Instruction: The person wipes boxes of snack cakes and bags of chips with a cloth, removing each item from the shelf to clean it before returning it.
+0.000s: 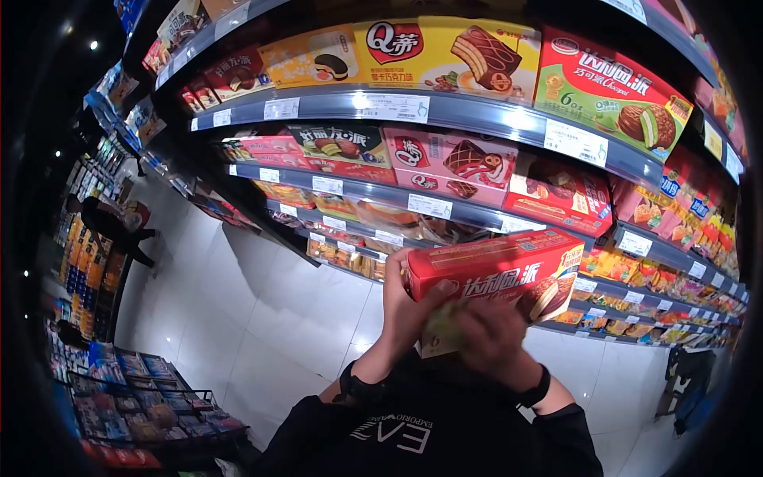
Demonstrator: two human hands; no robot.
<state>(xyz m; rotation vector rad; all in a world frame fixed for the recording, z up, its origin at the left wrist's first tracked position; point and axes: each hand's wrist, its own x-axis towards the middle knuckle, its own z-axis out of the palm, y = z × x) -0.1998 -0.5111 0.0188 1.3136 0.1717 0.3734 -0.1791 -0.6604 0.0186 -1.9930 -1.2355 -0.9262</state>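
A red snack box [497, 266] with white lettering and a round cake picture is held tilted in front of my chest. My left hand [401, 306] grips its left end, the thumb across the front face. Over the lower front of the box is my right hand [493, 338], blurred by motion, its fingers bent near a greenish patch on the box. What the right fingers hold, if anything, cannot be made out. Just beyond the box, a similar red box [556, 191] stands on a shelf.
Curved shelf edges [477, 123] with price tags run across the top, carrying yellow [433, 56], green-red [612, 91] and pink boxes [449, 163]. A display rack [151, 397] stands lower left. One person [111, 230] is at the far left; tiled floor [294, 334] lies below.
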